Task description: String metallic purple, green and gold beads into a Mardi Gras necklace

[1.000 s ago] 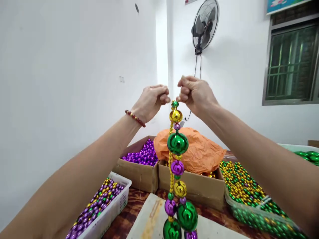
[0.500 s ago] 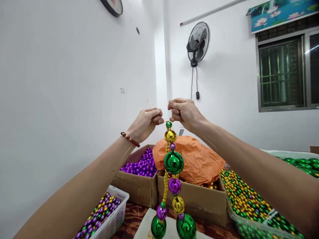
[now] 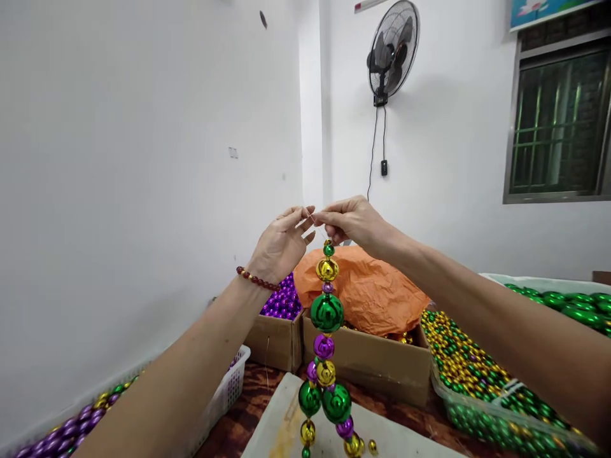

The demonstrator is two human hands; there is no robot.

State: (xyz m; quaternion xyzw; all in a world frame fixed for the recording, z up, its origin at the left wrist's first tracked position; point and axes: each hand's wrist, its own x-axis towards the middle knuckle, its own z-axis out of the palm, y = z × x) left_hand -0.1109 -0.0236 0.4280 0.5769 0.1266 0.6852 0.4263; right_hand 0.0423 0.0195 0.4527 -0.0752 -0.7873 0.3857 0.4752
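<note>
My left hand (image 3: pixel 280 245), with a beaded bracelet (image 3: pixel 258 280) at the wrist, pinches a thin pale thread (image 3: pixel 321 233) between thumb and forefinger; its other fingers are loosely apart. Fingertips of my right hand (image 3: pixel 356 221) close on the same thread, right beside the left fingertips. Below them hangs a bead necklace (image 3: pixel 327 312) of shiny green, gold and purple balls in different sizes. Two strands run down from its top, and their lower ends leave the frame over a pale board (image 3: pixel 286 407).
Cardboard boxes (image 3: pixel 367 369) stand behind, one with purple beads (image 3: pixel 284 302), another under orange sheeting (image 3: pixel 363 286). White basket (image 3: pixel 238 375) is at left. A clear tub (image 3: pixel 443 381) of gold and green beads is at right. A fan (image 3: pixel 394 51) hangs on the wall.
My hands have come together, and the left fingers have loosened from a tight curl. The necklace has turned, its strands now overlapping more. The view has tilted slightly down.
</note>
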